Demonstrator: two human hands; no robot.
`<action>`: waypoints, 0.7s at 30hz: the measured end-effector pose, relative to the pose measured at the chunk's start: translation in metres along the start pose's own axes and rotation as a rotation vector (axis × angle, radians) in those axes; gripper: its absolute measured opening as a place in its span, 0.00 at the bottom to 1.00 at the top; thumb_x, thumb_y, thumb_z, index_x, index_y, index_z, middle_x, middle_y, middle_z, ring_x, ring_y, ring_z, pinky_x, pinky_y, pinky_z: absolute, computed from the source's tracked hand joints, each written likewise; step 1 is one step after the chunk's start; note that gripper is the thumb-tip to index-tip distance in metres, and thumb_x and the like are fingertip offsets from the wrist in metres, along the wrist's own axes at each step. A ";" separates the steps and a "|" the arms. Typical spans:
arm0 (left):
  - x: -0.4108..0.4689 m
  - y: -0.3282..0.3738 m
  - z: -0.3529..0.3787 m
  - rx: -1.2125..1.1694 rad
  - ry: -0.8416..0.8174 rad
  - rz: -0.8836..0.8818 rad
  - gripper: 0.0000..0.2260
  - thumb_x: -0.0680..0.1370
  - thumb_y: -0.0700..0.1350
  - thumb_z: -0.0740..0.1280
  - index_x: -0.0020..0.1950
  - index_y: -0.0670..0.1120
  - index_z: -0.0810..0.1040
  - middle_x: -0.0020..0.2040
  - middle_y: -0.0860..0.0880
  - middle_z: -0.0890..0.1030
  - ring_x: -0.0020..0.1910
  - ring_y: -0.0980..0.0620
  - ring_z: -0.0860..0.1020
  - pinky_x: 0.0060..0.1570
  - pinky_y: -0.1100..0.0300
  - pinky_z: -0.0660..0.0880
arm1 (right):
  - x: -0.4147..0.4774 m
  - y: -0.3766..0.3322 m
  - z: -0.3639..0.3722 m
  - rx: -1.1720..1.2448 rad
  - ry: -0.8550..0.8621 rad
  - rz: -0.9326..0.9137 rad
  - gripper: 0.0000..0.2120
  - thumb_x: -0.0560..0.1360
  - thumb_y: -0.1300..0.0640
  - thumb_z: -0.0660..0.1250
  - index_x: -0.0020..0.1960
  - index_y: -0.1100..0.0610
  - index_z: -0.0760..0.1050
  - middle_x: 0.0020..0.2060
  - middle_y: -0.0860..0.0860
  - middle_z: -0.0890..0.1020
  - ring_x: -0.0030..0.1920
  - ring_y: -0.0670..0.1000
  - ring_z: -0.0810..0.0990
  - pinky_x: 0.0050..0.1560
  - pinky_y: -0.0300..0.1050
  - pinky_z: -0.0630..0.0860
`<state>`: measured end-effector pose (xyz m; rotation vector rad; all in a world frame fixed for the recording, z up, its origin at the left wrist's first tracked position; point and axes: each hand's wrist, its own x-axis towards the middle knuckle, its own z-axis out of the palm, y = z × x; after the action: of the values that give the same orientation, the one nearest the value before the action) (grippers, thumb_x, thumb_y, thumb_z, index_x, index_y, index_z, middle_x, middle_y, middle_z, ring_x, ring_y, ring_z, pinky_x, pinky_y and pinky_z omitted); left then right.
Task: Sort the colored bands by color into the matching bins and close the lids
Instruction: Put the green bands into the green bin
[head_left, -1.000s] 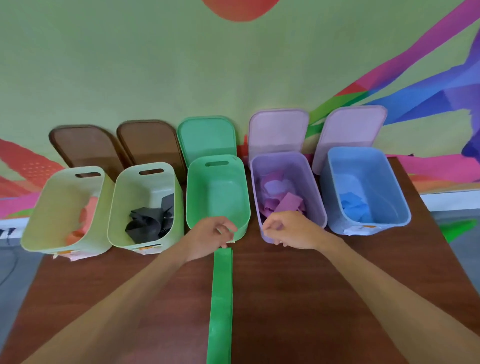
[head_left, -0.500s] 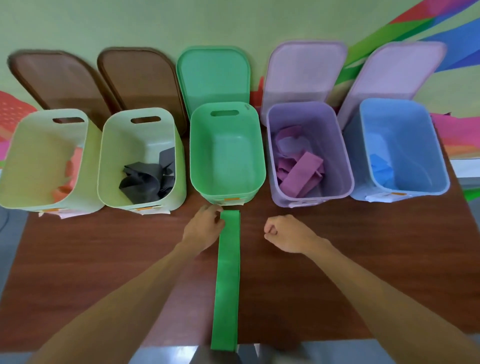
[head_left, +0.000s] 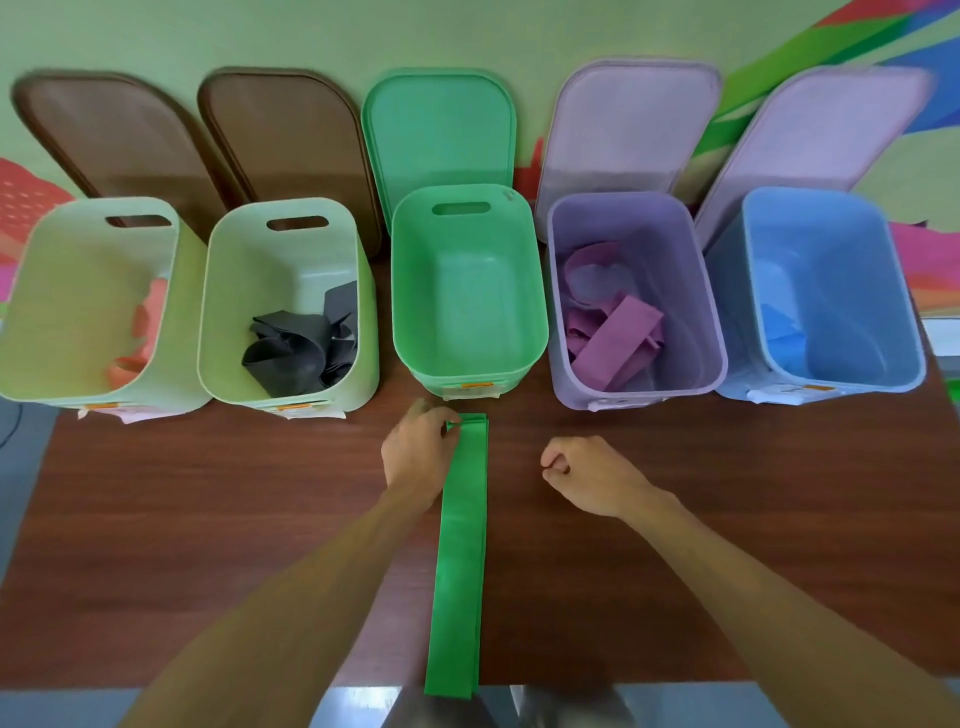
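Observation:
A long green band (head_left: 460, 556) lies flat on the brown table (head_left: 208, 519), running from the green bin (head_left: 467, 291) toward the near edge. My left hand (head_left: 415, 457) pinches the band's far left corner. My right hand (head_left: 587, 475) rests to the right of the band with curled fingers, holding nothing. The green bin holds nothing I can see. The purple bin (head_left: 634, 301) holds purple bands, the blue bin (head_left: 831, 291) blue ones.
Two pale green bins stand at the left: one (head_left: 88, 306) with orange-pink bands, one (head_left: 285, 306) with black bands. All five lids lean open against the wall: two brown (head_left: 285, 150), one green (head_left: 441, 130), two lilac (head_left: 634, 124).
The view has tilted down, so the bins look nearer. My right hand has drawn back from the purple bin to the table. My left hand stays at the band's far end.

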<state>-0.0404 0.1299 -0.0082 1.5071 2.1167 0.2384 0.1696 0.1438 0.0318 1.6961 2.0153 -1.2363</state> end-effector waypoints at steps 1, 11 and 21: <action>-0.001 -0.001 0.000 -0.003 0.003 -0.001 0.08 0.76 0.47 0.66 0.54 0.54 0.81 0.54 0.53 0.77 0.49 0.48 0.78 0.46 0.55 0.75 | 0.000 -0.003 0.001 0.004 -0.004 -0.006 0.10 0.77 0.55 0.63 0.56 0.54 0.78 0.51 0.51 0.83 0.51 0.51 0.81 0.56 0.51 0.78; -0.005 -0.005 0.004 -0.024 0.098 0.034 0.09 0.77 0.45 0.65 0.54 0.53 0.82 0.51 0.52 0.82 0.46 0.46 0.80 0.47 0.53 0.75 | 0.006 -0.022 0.007 0.009 -0.003 -0.058 0.11 0.77 0.55 0.62 0.57 0.55 0.78 0.52 0.51 0.83 0.52 0.51 0.80 0.56 0.52 0.78; -0.014 -0.007 -0.005 -0.155 0.020 0.171 0.03 0.75 0.41 0.65 0.48 0.46 0.77 0.46 0.50 0.79 0.41 0.49 0.79 0.45 0.51 0.75 | 0.033 -0.032 0.013 -0.013 0.103 -0.059 0.13 0.78 0.55 0.61 0.61 0.54 0.75 0.56 0.52 0.81 0.57 0.54 0.79 0.57 0.52 0.76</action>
<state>-0.0457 0.1154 -0.0025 1.5988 1.9373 0.4702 0.1266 0.1580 0.0169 1.7398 2.1416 -1.1736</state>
